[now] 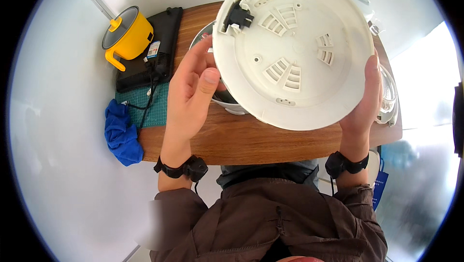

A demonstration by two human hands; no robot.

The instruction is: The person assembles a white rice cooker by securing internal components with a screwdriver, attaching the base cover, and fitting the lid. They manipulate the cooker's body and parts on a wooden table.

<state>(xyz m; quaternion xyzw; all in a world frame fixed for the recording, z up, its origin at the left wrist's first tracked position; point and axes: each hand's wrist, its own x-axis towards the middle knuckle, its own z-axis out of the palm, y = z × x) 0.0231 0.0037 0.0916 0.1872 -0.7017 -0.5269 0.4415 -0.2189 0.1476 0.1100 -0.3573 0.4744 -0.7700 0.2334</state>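
Note:
Raised above the table, a round white plastic appliance base cover (309, 83) is tilted toward me. Its face has several fan-shaped groups of vent slots, small screw holes and a black power socket (239, 16) set near the left rim. At the left edge is my left hand (188, 93), its fingers reaching behind the rim and its thumb beside it. My right hand (361, 105) grips the opposite edge, thumb along the rim and fingers hidden underneath. Behind the cover, mostly hidden, a round grey-white vessel (235, 110) rests on the table.
On the wooden table (217, 141), a yellow pot with a lid (130, 37) stands on a flat black device (166, 25) at the far left. A green cutting mat (157, 102), black cable (151, 95) and blue cloth (121, 134) lie nearer. Clear plastic parts (387, 95) sit at right.

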